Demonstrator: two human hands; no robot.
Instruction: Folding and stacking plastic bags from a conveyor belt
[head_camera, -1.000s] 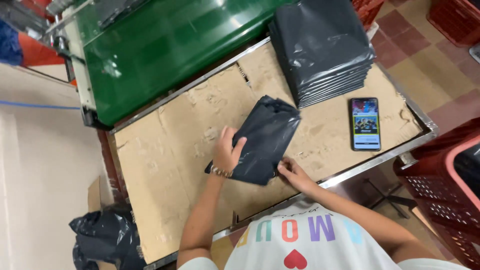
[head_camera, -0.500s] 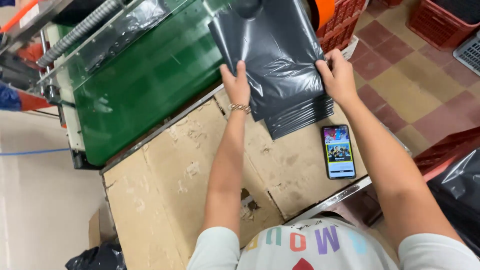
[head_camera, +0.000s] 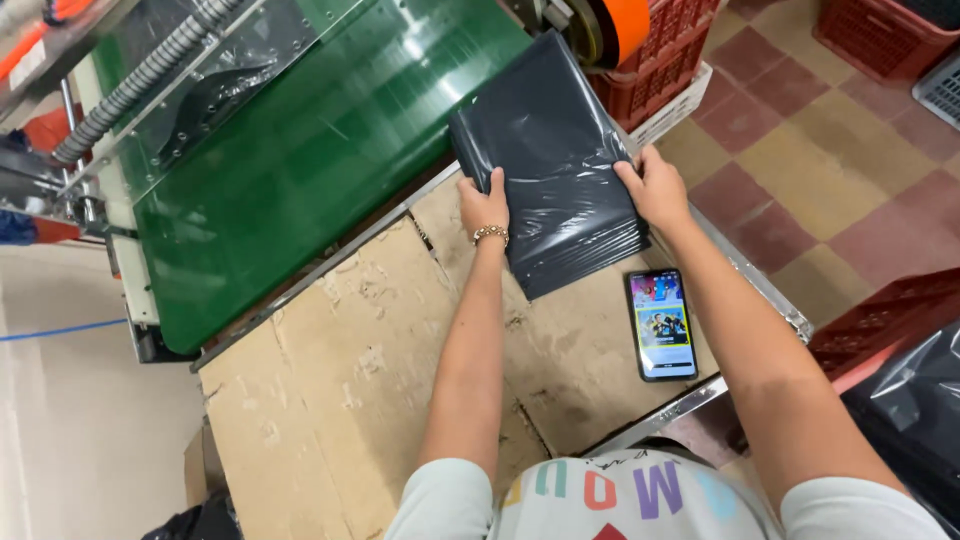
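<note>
1. The stack of dark plastic bags (head_camera: 555, 160) sits on the cardboard-covered surface (head_camera: 330, 390), its far end over the green conveyor belt (head_camera: 300, 150).
2. Left hand (head_camera: 484, 205) and right hand (head_camera: 655, 185) grip its two sides, looks like squaring it up.
3. Next calls for an even two-handed push.
4. Phone (head_camera: 661, 323) lies just near of the stack.
5. Half a second ago the stack stood slightly farther away.

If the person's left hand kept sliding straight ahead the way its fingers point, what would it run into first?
The left hand grips the near left edge of the stack of dark plastic bags and points up toward the green conveyor belt. Going straight on, it would probably meet that belt first, though depth is hard to judge.
</note>
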